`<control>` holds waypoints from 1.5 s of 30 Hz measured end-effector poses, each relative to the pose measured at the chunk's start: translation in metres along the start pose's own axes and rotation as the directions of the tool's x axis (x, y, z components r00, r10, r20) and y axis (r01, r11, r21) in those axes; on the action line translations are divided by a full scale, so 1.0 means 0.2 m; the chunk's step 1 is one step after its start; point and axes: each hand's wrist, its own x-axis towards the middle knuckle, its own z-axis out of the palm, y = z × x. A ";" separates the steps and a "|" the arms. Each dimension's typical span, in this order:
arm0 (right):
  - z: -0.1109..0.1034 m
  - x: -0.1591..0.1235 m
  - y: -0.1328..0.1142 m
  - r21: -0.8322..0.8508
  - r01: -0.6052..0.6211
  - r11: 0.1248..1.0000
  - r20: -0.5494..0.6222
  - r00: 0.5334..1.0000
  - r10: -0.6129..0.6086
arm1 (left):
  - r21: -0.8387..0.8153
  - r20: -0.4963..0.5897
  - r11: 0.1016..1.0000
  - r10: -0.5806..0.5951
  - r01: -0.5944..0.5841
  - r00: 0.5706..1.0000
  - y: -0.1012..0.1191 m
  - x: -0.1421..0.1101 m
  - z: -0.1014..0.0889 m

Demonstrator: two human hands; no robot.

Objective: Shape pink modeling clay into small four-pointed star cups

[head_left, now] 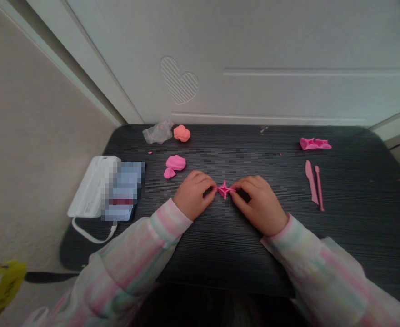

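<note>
Between my hands is a small pink clay piece [224, 190] shaped like a four-pointed star with a hollow middle. The fingertips of my left hand [196, 193] pinch its left point. On the other side, my right hand [259, 202] pinches the right point between thumb and finger. Close to my left hand lie a pink clay lump [176, 162] and a smaller pink bit [169, 173] touching it. To the right of my right hand are a pink plastic clay knife [311, 181] and a thin pink rod-like tool [319, 187].
An orange clay lump [182, 133] sits beside a crumpled clear plastic wrapper [158, 132] at the back. Shaped pink clay [314, 144] rests at the back right. A white power bank-like device [91, 188], a phone [127, 190] and a cable [92, 237] occupy the left of the black table [227, 254].
</note>
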 end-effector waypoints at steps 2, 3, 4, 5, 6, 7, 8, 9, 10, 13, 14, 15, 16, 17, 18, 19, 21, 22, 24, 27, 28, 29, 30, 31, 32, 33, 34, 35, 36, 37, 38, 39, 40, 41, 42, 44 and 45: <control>0.00 0.00 0.00 -0.013 0.002 1.000 0.000 1.000 -0.002 | 0.002 0.002 1.000 -0.007 0.007 1.000 0.00 0.00 0.00; 0.00 0.00 0.00 -0.018 0.005 1.000 -0.002 1.000 -0.005 | 0.004 -0.001 1.000 -0.011 0.011 1.000 0.00 0.00 0.00; 0.00 0.00 0.00 -0.022 0.008 1.000 -0.007 1.000 -0.009 | 0.004 -0.005 1.000 -0.011 0.011 1.000 0.00 0.00 0.01; 0.00 0.00 0.00 -0.025 0.012 1.000 -0.011 1.000 -0.013 | 0.004 -0.009 1.000 -0.008 0.008 1.000 0.00 0.00 0.01; 0.00 0.00 0.00 -0.028 0.016 0.999 -0.016 1.000 -0.016 | 0.004 -0.012 1.000 -0.001 0.001 1.000 -0.01 -0.01 0.01; 0.00 0.00 0.00 -0.032 0.016 0.999 -0.019 1.000 -0.017 | 0.004 -0.014 1.000 0.006 -0.006 1.000 -0.01 -0.01 0.02; 0.00 -0.01 0.00 -0.039 0.015 0.999 -0.019 1.000 -0.016 | 0.005 -0.016 1.000 0.013 -0.013 1.000 -0.01 -0.01 0.02; 0.00 -0.01 0.00 -0.049 0.011 0.999 -0.017 1.000 -0.012 | 0.007 -0.016 1.000 0.019 -0.018 1.000 -0.01 -0.01 0.02; 0.00 -0.01 0.00 -0.061 0.007 0.998 -0.011 1.000 -0.008 | 0.009 -0.016 1.000 0.022 -0.022 1.000 -0.02 -0.01 0.02; 0.00 0.00 0.00 -0.097 0.002 0.995 0.013 1.000 -0.001 | 0.018 -0.018 1.000 0.023 -0.023 1.000 -0.02 -0.01 0.02; 0.00 0.00 0.00 -0.104 0.004 0.995 0.019 1.000 -0.002 | 0.020 -0.017 1.000 0.024 -0.024 1.000 -0.02 -0.01 0.02; 0.00 0.00 0.00 -0.108 0.008 0.994 0.021 1.000 -0.005 | 0.022 -0.015 0.999 0.025 -0.024 1.000 -0.02 -0.01 0.02; 0.00 0.00 0.00 -0.110 0.012 0.994 0.019 1.000 -0.010 | 0.022 -0.015 0.999 0.024 -0.024 1.000 -0.02 -0.01 0.02; 0.00 0.00 0.00 -0.111 0.016 0.994 0.015 1.000 -0.015 | 0.021 -0.018 1.000 0.023 -0.023 1.000 -0.02 -0.01 0.02; 0.00 0.00 0.00 -0.109 0.020 0.994 0.011 1.000 -0.019 | 0.018 -0.023 1.000 0.020 -0.020 1.000 -0.02 -0.01 0.02; 0.00 0.00 0.00 -0.102 0.021 0.995 0.006 1.000 -0.021 | 0.014 -0.026 1.000 0.017 -0.016 1.000 -0.02 -0.01 0.02; 0.00 0.00 0.01 -0.079 0.017 0.997 0.000 1.000 -0.017 | 0.014 -0.027 1.000 0.007 -0.007 1.000 -0.02 -0.01 0.02; -0.01 0.00 0.01 -0.063 0.011 0.998 -0.001 1.000 -0.011 | 0.018 -0.021 1.000 0.002 -0.002 1.000 -0.01 -0.01 0.02; -0.02 0.00 0.01 -0.025 -0.016 1.000 -0.020 1.000 0.015 | 0.033 -0.006 0.999 -0.005 0.005 1.000 -0.01 -0.01 0.01; -0.04 -0.01 0.00 0.026 -0.055 0.998 -0.049 0.997 0.056 | 0.046 0.023 0.999 0.005 -0.006 1.000 0.01 -0.01 0.00; -0.05 -0.01 0.00 0.031 -0.054 0.998 -0.040 0.998 0.056 | 0.049 0.033 0.999 0.010 -0.011 0.999 0.01 -0.01 0.00; -0.05 -0.01 -0.01 0.026 -0.046 0.999 -0.022 0.999 0.047 | 0.054 0.040 0.998 0.011 -0.013 0.999 0.02 -0.01 0.00; -0.05 -0.01 -0.02 0.011 -0.034 0.999 0.002 0.999 0.034 | 0.060 0.047 0.998 0.009 -0.012 0.999 0.02 -0.01 0.00; -0.05 -0.01 -0.02 -0.009 -0.022 1.000 0.024 0.999 0.022 | 0.064 0.051 0.998 0.008 -0.012 0.999 0.02 -0.01 0.00; -0.04 -0.01 -0.03 -0.028 -0.010 1.000 0.040 0.999 0.012 | 0.065 0.052 0.998 0.008 -0.011 0.999 0.03 -0.02 0.00; -0.04 -0.01 -0.03 -0.044 -0.002 0.999 0.051 0.999 0.004 | 0.061 0.053 0.998 0.009 -0.013 0.999 0.03 -0.02 0.01; -0.04 -0.02 -0.03 -0.054 0.006 0.999 0.057 0.998 -0.003 | 0.052 0.051 0.999 0.014 -0.016 0.999 0.03 -0.02 0.01; -0.03 -0.02 -0.03 -0.058 0.011 0.998 0.058 0.998 -0.008 | 0.039 0.050 0.999 0.019 -0.021 0.999 0.03 -0.02 0.01; -0.03 -0.02 -0.02 -0.059 0.015 0.998 0.055 0.998 -0.012 | 0.025 0.048 0.999 0.027 -0.029 0.998 0.03 -0.03 0.00; -0.03 -0.02 -0.02 -0.058 0.018 0.998 0.050 0.999 -0.015 | 0.010 0.047 0.999 0.035 -0.035 0.998 0.03 -0.03 0.00; -0.03 -0.02 -0.02 -0.057 0.021 0.998 0.044 0.999 -0.019 | -0.001 0.044 0.999 0.039 -0.039 0.998 0.03 -0.03 -0.01; -0.04 -0.02 -0.02 -0.057 0.024 0.998 0.036 0.999 -0.022 | -0.009 0.042 0.999 0.037 -0.036 0.998 0.04 -0.03 -0.02; -0.04 -0.02 -0.01 -0.056 0.028 0.998 0.032 0.999 -0.026 | -0.014 0.036 1.000 0.026 -0.025 0.999 0.03 -0.03 -0.02; -0.04 -0.02 -0.01 -0.056 0.032 0.998 0.031 0.999 -0.030 | -0.017 0.027 1.000 0.008 -0.007 1.000 0.03 -0.03 -0.03; -0.04 -0.02 -0.02 -0.058 0.035 0.998 0.034 0.999 -0.033 | -0.017 0.017 1.000 -0.014 0.014 1.000 0.03 -0.02 -0.04; -0.05 -0.01 -0.02 -0.060 0.036 0.998 0.044 0.998 -0.034 | -0.015 0.009 0.999 -0.045 0.045 0.999 0.03 -0.02 -0.05; -0.05 -0.01 -0.02 -0.059 0.036 0.998 0.050 0.998 -0.033 | -0.013 0.014 0.999 -0.047 0.047 0.999 0.02 -0.01 -0.06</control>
